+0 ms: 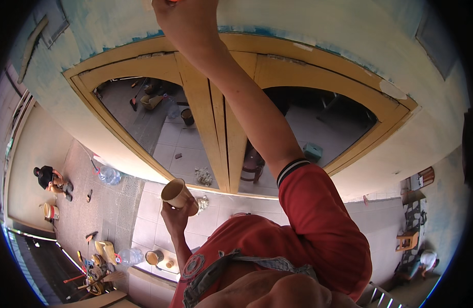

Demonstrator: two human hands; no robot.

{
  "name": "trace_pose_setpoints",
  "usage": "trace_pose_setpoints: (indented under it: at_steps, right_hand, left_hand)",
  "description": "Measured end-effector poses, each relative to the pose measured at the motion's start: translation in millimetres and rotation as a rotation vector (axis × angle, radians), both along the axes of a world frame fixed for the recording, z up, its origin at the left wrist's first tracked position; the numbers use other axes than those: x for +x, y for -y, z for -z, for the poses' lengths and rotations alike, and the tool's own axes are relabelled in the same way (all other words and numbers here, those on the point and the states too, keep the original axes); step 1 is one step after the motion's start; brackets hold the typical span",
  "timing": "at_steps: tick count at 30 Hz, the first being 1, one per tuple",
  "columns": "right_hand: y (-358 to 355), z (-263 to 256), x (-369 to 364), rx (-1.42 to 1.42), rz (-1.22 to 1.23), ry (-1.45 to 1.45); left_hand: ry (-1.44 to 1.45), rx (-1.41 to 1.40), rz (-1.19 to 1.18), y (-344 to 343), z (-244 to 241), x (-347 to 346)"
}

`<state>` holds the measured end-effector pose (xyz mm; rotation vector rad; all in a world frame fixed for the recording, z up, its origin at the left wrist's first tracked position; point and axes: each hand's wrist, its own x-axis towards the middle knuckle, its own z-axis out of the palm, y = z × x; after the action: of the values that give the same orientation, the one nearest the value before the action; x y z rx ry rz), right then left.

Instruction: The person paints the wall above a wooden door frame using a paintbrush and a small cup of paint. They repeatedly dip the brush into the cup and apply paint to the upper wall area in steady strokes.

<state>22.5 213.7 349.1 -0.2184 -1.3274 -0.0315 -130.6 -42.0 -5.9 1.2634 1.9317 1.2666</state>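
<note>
My left hand (175,217) holds a cream-coloured cup (175,192), its open mouth tilted towards the camera, low in front of the window. My right hand (188,17) is raised to the top edge of the view, against the wall above the window frame. Its fingers are mostly cut off there, with a bit of something orange-red at them that I cannot identify. Behind my right arm stands a yellow-painted wooden window frame (217,146) with dark reflective panes. Uneven blue paint borders the frame's top on the pale wall (321,23).
Below on the left are a water bottle (109,176), a bucket (51,211), a container of brown stuff (154,257), a broom and several tools. A person in black (50,179) sits far left; another (428,260) bends at far right, near a wooden stool (407,241) and a metal ladder (382,296).
</note>
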Motion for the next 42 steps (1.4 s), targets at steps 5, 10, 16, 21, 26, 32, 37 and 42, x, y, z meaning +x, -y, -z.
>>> trace_pose_setpoints:
  at_steps: [5, 10, 16, 21, 26, 32, 37, 42]
  right_hand:
    - [12.8, -1.7, 85.8, -0.113, 0.317, 0.032]
    - [54.8, -6.2, 174.3, -0.064, 0.493, 0.116]
    - [96.0, -6.8, 252.5, -0.294, 0.129, -0.082]
    - [127.3, 1.3, 326.3, -0.261, 0.236, -0.156]
    - [158.0, 24.5, 401.1, -0.264, 0.382, -0.219]
    - [203.0, 57.4, 523.1, -0.302, 0.37, -0.306]
    - [222.7, 78.7, 581.9, -0.294, 0.384, -0.347]
    - [247.2, 93.2, 621.8, -0.276, 0.499, -0.404]
  left_hand:
    - [0.037, 0.006, 0.138, -21.3, -11.4, 24.6]
    - [0.006, 0.004, 0.208, -27.0, -12.2, 42.2]
    - [0.021, 0.001, 0.305, -37.3, -18.8, 66.1]
    - [0.002, 0.056, 0.374, -41.2, -17.1, 82.5]
    - [-0.045, 0.034, 0.431, -42.4, -17.7, 92.6]
    - [-0.01, -0.052, 0.548, -54.9, -23.2, 110.7]
    - [0.002, -0.06, 0.619, -59.5, -24.0, 118.3]
    - [-0.015, -0.049, 0.648, -61.4, -22.0, 123.3]
